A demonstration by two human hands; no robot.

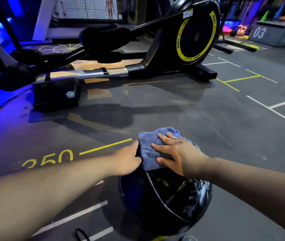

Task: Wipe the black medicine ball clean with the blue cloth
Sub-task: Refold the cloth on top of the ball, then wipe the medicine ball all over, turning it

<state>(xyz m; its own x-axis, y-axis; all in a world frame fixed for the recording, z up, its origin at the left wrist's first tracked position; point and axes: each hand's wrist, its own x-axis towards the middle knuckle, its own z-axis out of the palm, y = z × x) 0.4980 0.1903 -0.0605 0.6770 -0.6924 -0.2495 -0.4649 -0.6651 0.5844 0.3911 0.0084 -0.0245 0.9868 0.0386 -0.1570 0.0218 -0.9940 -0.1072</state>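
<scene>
Soft blue cloth point(153, 152) is lying atop the black medicine ball point(169, 199) — likely heavy, slick, on the near floor point(225, 136) — right hand point(178, 153) pressing it, fingers point(162, 137) spread flat; left hand point(126, 160) bracing its left side, fingers' state unclear.

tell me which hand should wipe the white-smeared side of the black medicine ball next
Right. The right hand lies flat on the folded blue cloth, nearest the white smears; the left hand rests on the black ball's other side.

Left forearm point(51, 185) and right forearm point(242, 178) uncovered up to the picture's edge. Left grip point(126, 160) bare, slightly blurred. Right grip point(176, 153) bare, short nails.
</scene>
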